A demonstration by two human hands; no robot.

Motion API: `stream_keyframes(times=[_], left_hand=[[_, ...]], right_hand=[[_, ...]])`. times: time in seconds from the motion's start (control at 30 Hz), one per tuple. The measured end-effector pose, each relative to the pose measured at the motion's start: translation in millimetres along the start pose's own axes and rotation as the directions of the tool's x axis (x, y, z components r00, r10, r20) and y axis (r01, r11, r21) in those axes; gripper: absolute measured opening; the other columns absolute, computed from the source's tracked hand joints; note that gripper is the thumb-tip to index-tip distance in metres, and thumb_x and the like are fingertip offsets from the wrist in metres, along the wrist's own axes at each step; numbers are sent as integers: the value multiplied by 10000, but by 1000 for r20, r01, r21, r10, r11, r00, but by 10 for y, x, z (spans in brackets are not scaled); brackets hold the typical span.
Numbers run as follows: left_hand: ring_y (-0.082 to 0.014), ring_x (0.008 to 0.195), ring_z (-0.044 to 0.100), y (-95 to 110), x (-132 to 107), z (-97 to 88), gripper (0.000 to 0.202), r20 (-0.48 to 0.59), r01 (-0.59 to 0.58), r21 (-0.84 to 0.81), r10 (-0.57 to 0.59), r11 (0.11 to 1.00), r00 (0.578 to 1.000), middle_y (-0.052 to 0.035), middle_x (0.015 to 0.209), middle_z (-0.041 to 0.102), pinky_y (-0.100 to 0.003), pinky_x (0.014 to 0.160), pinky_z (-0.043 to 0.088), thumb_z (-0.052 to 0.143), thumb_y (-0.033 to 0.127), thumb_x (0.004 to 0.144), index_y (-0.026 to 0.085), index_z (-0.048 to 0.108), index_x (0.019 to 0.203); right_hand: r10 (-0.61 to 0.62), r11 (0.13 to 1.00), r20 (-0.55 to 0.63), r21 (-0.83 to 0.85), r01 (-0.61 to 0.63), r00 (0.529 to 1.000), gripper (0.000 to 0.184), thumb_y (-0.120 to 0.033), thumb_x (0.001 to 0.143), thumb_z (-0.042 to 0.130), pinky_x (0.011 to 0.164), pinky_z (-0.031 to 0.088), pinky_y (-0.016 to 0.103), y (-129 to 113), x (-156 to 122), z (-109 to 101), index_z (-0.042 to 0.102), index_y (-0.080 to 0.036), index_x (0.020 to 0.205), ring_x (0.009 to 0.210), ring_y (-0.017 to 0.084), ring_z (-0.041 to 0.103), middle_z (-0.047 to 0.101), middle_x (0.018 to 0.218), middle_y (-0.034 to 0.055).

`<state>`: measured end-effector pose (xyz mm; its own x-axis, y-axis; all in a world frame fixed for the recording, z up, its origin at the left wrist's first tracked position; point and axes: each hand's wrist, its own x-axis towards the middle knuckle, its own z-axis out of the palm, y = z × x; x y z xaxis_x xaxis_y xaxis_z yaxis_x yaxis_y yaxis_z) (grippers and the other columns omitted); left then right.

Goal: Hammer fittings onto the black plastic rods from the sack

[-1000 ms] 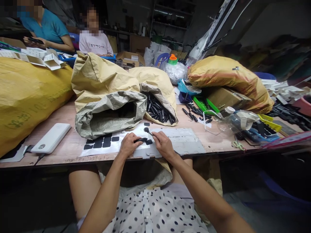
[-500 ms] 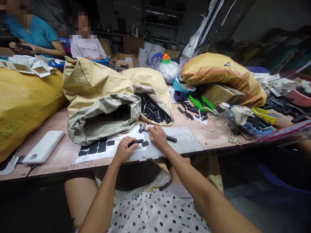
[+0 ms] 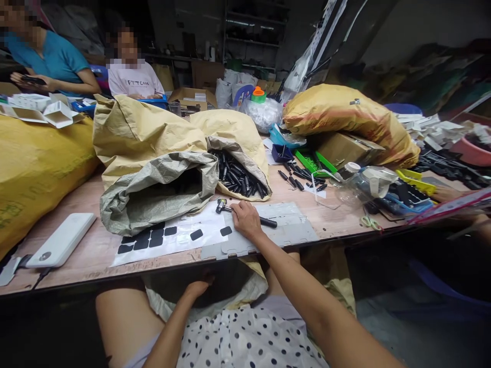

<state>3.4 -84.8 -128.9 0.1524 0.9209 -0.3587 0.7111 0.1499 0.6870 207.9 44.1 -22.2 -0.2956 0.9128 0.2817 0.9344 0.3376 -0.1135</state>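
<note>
My right hand [image 3: 245,219] lies closed over the handle of a small black hammer [image 3: 221,205] resting on a grey plastic sheet [image 3: 291,230] on the wooden table. My left hand [image 3: 197,288] is below the table edge, reaching into a sack [image 3: 245,286] in my lap; its fingers are hidden. A white backing sheet [image 3: 180,235] with black adhesive pads lies left of the hammer. Behind it a grey-lined paper sack [image 3: 153,194] gapes open, and a second sack shows several black cylindrical parts [image 3: 238,179].
A white power bank [image 3: 61,247] lies at the left. Large yellow sacks [image 3: 38,163] [image 3: 345,120] stand at both sides. Loose black parts, green and yellow trays [image 3: 318,163], a plastic bottle [image 3: 368,184] and scissors [image 3: 368,222] crowd the right. Two people sit across the table.
My left hand left the table with the black part it held and dropped below the edge into the lap sack. My right hand laid the hammer down on the grey sheet.
</note>
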Motion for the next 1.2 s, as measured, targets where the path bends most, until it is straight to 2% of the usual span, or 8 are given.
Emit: stream_keyframes(times=[0.17, 0.33, 0.47, 0.53, 0.6, 0.83, 1.07, 1.2], left_hand=[[-331, 835, 764, 307, -132, -199, 179, 199, -38, -68, 51, 997, 979, -44, 757, 767, -410, 745, 571, 698, 398, 697, 287, 773, 817], [-234, 747, 720, 974, -264, -970, 349, 511, -129, -423, 354, 897, 784, -23, 821, 795, -336, 714, 577, 685, 496, 787, 275, 800, 1032], [-239, 845, 723, 1246, 183, -1658, 302, -106, -250, -389, 227, 886, 968, -54, 856, 783, -335, 802, 583, 662, 471, 792, 200, 771, 870], [-259, 916, 731, 1261, 532, -1885, 242, -490, -151, -274, -3, 950, 871, -74, 905, 786, -360, 870, 576, 617, 370, 823, 184, 761, 879], [-294, 982, 735, 1220, 861, -2004, 208, -670, 19, -197, -149, 980, 727, -118, 940, 788, -400, 940, 564, 605, 283, 819, 162, 760, 885], [-425, 1075, 716, 925, 1383, -1995, 253, -751, 289, -167, -311, 943, 582, -258, 1015, 756, -541, 880, 583, 703, 226, 733, 122, 742, 961], [-438, 1099, 680, 908, 1122, -2016, 219, -733, 266, -46, -213, 963, 646, -242, 1072, 717, -571, 896, 560, 660, 301, 836, 148, 722, 979], [-346, 1011, 675, 897, 667, -1701, 243, -715, 21, 116, 68, 993, 696, -148, 1040, 714, -481, 888, 558, 598, 366, 907, 191, 731, 1008]], right_hand=[[2, 1000, -15, 7, -2, 1000, 256, -216, 993, 532, 816, 387, 341, -2, -12, 10, 706, -239, 1180, 1007, 259, 517, 628, 1041, 98], [-7, 1000, -26, 5, 7, 1000, 260, -214, 988, 527, 803, 392, 348, 18, -28, 33, 703, -236, 1178, 1007, 269, 513, 622, 1037, 105], [-7, 1000, -26, 9, 8, 1000, 251, -212, 988, 520, 807, 394, 352, 17, -32, 30, 706, -235, 1154, 1002, 269, 511, 623, 1038, 107], [-7, 1000, -21, 12, 7, 1000, 251, -214, 987, 521, 811, 395, 353, 6, -32, 17, 705, -236, 1155, 1005, 269, 511, 624, 1038, 107], [-5, 1000, -12, 11, 6, 1000, 248, -219, 988, 523, 812, 397, 353, -7, -29, 1, 705, -234, 1155, 1008, 269, 513, 626, 1041, 107], [-3, 1000, -4, -2, 3, 1000, 247, -232, 992, 530, 815, 398, 345, -31, -17, -6, 696, -237, 1174, 999, 258, 519, 633, 1050, 98], [-7, 1000, -4, 11, 7, 1000, 251, -229, 997, 521, 832, 407, 349, -16, -23, -8, 699, -237, 1173, 1020, 260, 522, 635, 1062, 101], [-9, 999, -21, 32, 10, 1000, 253, -222, 997, 517, 838, 411, 354, 0, -27, 5, 707, -246, 1163, 1029, 264, 519, 630, 1062, 102]])
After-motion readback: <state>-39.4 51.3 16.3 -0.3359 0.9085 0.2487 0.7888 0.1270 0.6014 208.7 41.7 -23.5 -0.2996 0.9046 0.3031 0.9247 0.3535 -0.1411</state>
